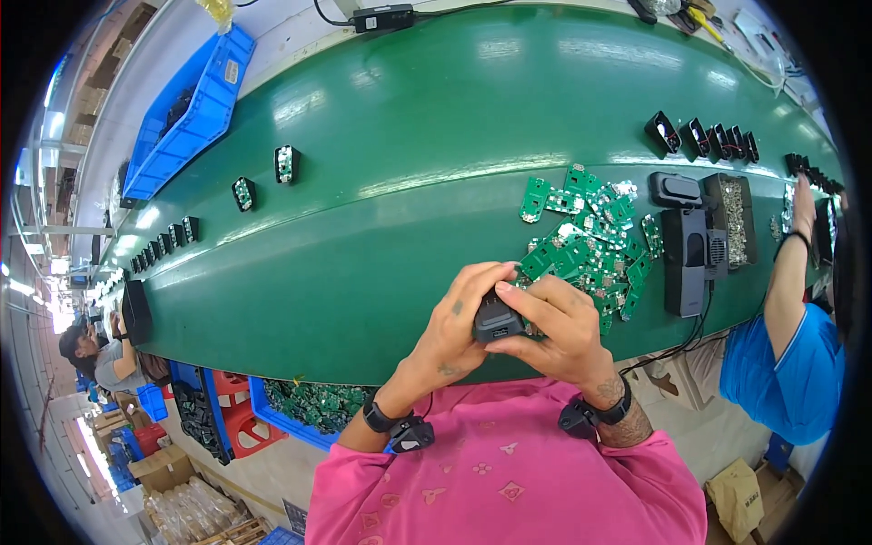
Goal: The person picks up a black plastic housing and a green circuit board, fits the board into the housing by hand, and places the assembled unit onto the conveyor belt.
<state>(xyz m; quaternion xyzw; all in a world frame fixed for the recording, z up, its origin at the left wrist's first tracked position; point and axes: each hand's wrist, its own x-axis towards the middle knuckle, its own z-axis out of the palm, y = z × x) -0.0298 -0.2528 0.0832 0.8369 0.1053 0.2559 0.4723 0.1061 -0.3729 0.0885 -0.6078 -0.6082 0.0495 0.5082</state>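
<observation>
My left hand (454, 318) and my right hand (565, 318) are closed around a small black plastic case (497, 318). It is held just above the near edge of the green bench, with a port-like opening in the side facing me. The fingers of both hands press on its far end and sides. Just beyond my right hand lies a loose pile of green circuit boards (581, 247), some with silvery parts on them. To the right of that pile stands a black device with a cable (684, 263).
Beside the device sits a tray of small metal parts (734, 218). Open black cases (665, 133) stand in a row at far right. Two board-filled cases (286, 164) and a blue bin (200, 104) are at left. A co-worker's arm (788, 263) reaches in from the right.
</observation>
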